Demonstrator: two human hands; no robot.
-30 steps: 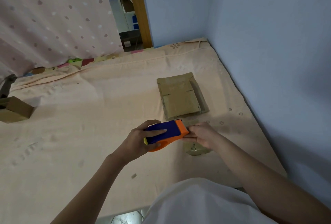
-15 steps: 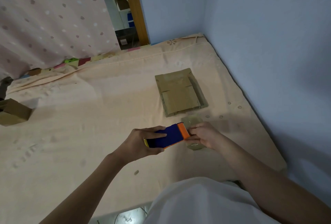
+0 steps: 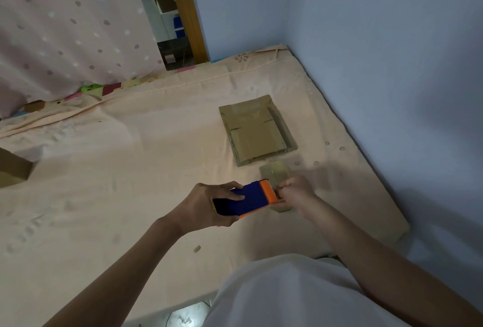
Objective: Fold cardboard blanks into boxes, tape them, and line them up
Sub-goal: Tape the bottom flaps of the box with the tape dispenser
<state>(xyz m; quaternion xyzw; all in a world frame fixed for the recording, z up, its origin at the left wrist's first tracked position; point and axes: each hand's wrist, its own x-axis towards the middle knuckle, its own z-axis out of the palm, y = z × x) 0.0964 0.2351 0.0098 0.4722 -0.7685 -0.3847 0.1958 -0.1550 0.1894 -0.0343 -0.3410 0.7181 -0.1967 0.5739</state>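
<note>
My left hand (image 3: 206,203) grips a blue and orange tape dispenser (image 3: 248,197) held above the bed. My right hand (image 3: 295,192) pinches the tape end at the dispenser's orange toothed edge. Under the right hand lies a small cardboard piece (image 3: 275,173), partly hidden by the fingers. Farther back a stack of flat cardboard blanks (image 3: 254,130) lies on the sheet. A folded cardboard box (image 3: 13,171) shows at the left edge, cut off by the frame.
The peach bedsheet (image 3: 130,169) covers the bed. A blue wall (image 3: 392,65) runs along the right side and back corner. A dotted pink curtain (image 3: 65,26) hangs at the back left, beside a wooden door frame (image 3: 187,10). The bed's near edge meets my white shirt.
The dispenser has turned flatter, its blue face now up. Both hands shifted slightly, and more of the small cardboard piece shows beyond my right hand.
</note>
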